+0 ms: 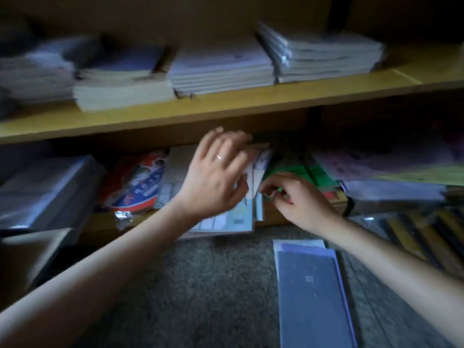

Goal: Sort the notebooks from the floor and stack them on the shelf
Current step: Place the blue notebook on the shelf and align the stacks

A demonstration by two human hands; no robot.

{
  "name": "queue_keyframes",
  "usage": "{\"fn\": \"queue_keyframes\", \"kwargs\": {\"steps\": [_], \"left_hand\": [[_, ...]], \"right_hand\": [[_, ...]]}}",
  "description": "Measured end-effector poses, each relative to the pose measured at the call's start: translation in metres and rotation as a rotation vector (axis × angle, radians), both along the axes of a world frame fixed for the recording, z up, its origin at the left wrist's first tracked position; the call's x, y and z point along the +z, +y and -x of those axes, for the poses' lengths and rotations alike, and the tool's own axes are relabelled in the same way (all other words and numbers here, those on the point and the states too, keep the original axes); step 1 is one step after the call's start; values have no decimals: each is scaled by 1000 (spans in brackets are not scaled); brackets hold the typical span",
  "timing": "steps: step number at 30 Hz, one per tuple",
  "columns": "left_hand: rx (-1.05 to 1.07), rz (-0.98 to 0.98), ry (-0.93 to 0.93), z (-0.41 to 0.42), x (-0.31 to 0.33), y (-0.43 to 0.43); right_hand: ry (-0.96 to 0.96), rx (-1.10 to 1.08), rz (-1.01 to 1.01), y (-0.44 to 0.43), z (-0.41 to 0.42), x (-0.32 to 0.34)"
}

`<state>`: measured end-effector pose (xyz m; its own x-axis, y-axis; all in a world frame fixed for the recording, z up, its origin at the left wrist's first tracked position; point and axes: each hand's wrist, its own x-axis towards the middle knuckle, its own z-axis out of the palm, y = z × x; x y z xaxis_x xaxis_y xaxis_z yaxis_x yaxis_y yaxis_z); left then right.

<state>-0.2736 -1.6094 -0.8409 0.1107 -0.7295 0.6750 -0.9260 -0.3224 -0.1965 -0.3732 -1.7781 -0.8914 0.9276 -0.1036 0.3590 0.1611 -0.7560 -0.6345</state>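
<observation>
left hand point(216, 177), fingers spread flat, rests on the pale blue-and-white notebook stack point(226, 222) in the yellow wooden shelf's point(150, 116) lower bay — right hand point(298, 199) curled at its right edge, grip untellable in blur — dark blue notebook pile point(311, 292) lies on grey carpet point(200, 285).

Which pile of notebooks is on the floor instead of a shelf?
The dark blue pile on the grey carpet, near the right hand; every other pile sits on the wooden shelves.

Notebook stacks point(221, 69) on wooden shelf point(251, 101); carpet point(200, 285) below.
</observation>
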Motion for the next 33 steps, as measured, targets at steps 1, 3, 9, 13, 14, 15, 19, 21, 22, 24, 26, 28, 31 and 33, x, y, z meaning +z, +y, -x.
{"fn": "queue_keyframes", "kwargs": {"steps": [1,3,9,13,14,15,19,21,22,24,26,28,31,33], "left_hand": [[-83,-86,16,16,-23,-5],[-154,-281,122,43,-76,-11],[62,-649,1146,117,-188,-4],[187,-506,1727,148,-219,3],[182,-505,1749,153,-224,4],[190,-497,1782,158,-228,3],[290,-398,1798,167,-227,-7],[296,-446,1700,166,-222,-13],[282,-466,1665,167,-218,-17],[256,-404,1671,168,-210,-25],[202,-291,1796,169,-202,-35],[149,-251,1945,167,-193,-43],[153,-177,1955,161,-187,-47],[175,-93,1908,156,-186,-44]], "right_hand": [[45,-27,-21,-7,10,-13],[138,-101,-103,-20,33,-43],[530,-554,-232,-34,118,-134],[735,-713,-392,-22,153,-157],[766,-713,-456,-18,159,-162],[789,-712,-476,-15,164,-166],[825,-691,-423,-7,171,-174],[823,-698,-463,-8,170,-175],[805,-707,-515,-10,168,-176],[764,-728,-588,-11,166,-175],[743,-748,-591,-13,166,-176],[718,-757,-600,-12,167,-178],[640,-753,-623,-12,169,-184],[603,-761,-606,-14,172,-186]]}}
